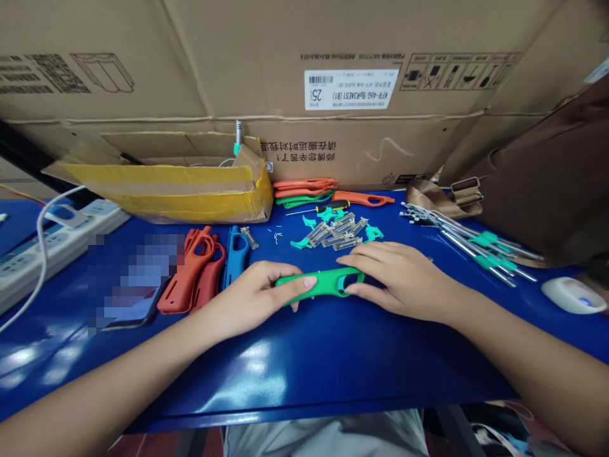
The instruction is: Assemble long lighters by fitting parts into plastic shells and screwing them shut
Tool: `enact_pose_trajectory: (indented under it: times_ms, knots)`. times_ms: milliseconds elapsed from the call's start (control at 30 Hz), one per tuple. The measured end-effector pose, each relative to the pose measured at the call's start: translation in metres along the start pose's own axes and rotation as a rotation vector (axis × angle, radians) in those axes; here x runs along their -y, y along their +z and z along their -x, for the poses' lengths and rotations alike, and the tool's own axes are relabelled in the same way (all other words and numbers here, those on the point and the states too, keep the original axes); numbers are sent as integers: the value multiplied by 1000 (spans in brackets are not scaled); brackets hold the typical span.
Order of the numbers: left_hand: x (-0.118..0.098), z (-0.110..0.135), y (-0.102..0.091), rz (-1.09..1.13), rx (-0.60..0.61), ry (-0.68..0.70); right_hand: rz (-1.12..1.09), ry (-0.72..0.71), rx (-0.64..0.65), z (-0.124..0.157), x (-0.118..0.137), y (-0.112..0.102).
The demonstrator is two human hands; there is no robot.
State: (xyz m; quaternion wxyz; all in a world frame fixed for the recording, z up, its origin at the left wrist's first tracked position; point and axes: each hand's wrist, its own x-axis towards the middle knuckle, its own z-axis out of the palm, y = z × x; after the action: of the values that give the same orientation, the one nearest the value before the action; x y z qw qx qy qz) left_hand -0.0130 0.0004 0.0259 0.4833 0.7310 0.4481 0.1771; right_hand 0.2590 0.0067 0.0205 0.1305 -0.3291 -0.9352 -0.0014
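A green plastic handle shell (328, 283) lies flat on the blue table (304, 362) between my two hands. My left hand (259, 295) grips its left end, thumb on top and fingers curled round it. My right hand (399, 276) rests on its right end, fingers pressed down over the loop opening. Just behind the hands lies a pile of small metal parts with teal plastic triggers (340, 233).
Orange shells (193, 273) and a blue shell (235, 256) lie at left beside a phone (128, 282). Behind are more orange and green shells (307, 190), a screwdriver (328, 207), a yellow-taped box (190, 190), long metal rods (476, 244), a power strip (52, 238), a white mouse (573, 295) and cardboard walls.
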Motion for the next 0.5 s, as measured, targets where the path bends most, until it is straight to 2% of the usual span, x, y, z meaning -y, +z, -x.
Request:
enact_pose_trajectory:
  times_ms: [67, 100, 200, 267, 400, 500]
  knots:
    - [-1, -2, 2, 270, 51, -194, -8, -33, -14, 1, 3, 1]
    - [-2, -3, 2, 362, 59, -243, -18, -45, -12, 1, 4, 1]
    - [-6, -3, 3, 403, 40, -214, -35, -59, -19, 2, 8, 0]
    - [-8, 0, 3, 259, -21, -72, -41, -56, -38, 1, 9, -1]
    - [-8, 7, 5, -185, -184, 341, -78, -50, -51, 2, 9, -4]
    - [-3, 11, 5, -405, -189, 525, -99, -85, -52, 3, 9, -5]
